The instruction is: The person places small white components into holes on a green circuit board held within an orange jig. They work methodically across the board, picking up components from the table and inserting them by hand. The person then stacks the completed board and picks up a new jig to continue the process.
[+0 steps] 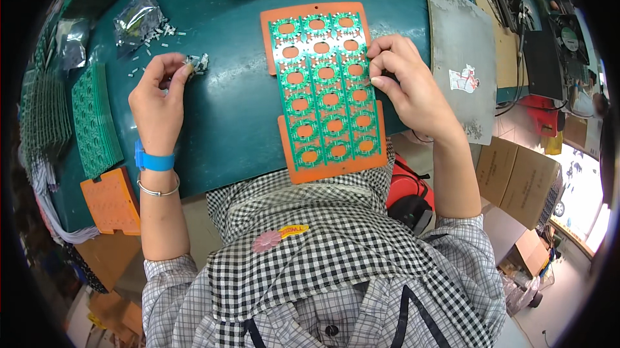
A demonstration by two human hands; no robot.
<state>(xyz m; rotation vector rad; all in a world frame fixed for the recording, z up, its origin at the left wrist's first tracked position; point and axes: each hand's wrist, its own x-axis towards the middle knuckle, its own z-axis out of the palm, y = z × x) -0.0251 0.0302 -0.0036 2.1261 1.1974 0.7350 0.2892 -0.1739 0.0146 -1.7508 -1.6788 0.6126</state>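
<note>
Two bare hands work over a green circuit panel (328,86) that lies on an orange carrier plate (323,93) in the middle of the dark teal worktop (232,109); the plate's near end overhangs the worktop edge toward the person's checked apron.

In the head view, the right hand (407,83) rests at the panel's right edge, its fingers curled together and pinching something small against the board; what it is I cannot tell. Well to the left of the panel, the left hand (158,99) pinches a little cluster of small pale parts (197,62) between thumb and fingertips. Further left of the panel lie more loose parts (152,41) scattered beside a clear plastic bag (137,20), and a stack of green boards (95,119). A grey metal sheet (464,57) lies just right of the panel.

Judging from this, the overhanging plate could tip or slide if the right hand presses down hard, and the loosely pinched parts could spill from the left hand onto the worktop.
</note>
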